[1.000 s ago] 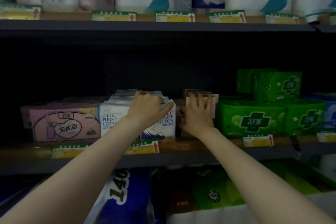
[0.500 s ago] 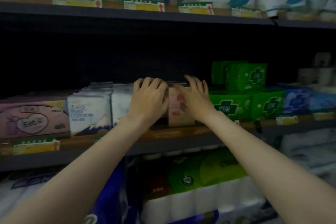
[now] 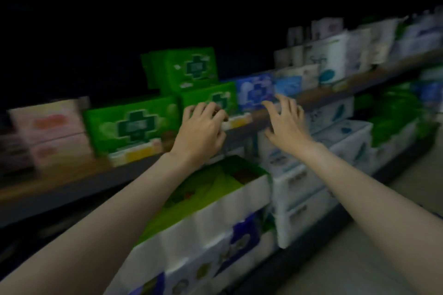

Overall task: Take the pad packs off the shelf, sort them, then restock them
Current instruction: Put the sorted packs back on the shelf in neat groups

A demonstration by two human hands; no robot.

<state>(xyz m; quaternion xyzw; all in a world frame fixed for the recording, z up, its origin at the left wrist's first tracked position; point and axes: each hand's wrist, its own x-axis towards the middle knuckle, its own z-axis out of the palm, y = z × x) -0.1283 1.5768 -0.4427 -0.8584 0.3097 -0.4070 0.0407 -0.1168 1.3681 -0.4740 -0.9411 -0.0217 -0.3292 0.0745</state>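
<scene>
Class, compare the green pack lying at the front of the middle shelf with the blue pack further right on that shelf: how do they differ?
The green pack is green with a dark cross emblem; the blue pack is blue with a blurred pale emblem. The green pack shows a wider front face than the blue pack. Another green pack is stacked behind and above the green pack; nothing shows on top of the blue pack. Both rest on the same shelf, and neither hand holds either.

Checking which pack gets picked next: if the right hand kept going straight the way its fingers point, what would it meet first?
Most likely the blue pack: the right hand reaches with spread fingers just below it, though blur leaves depth unclear.
</scene>
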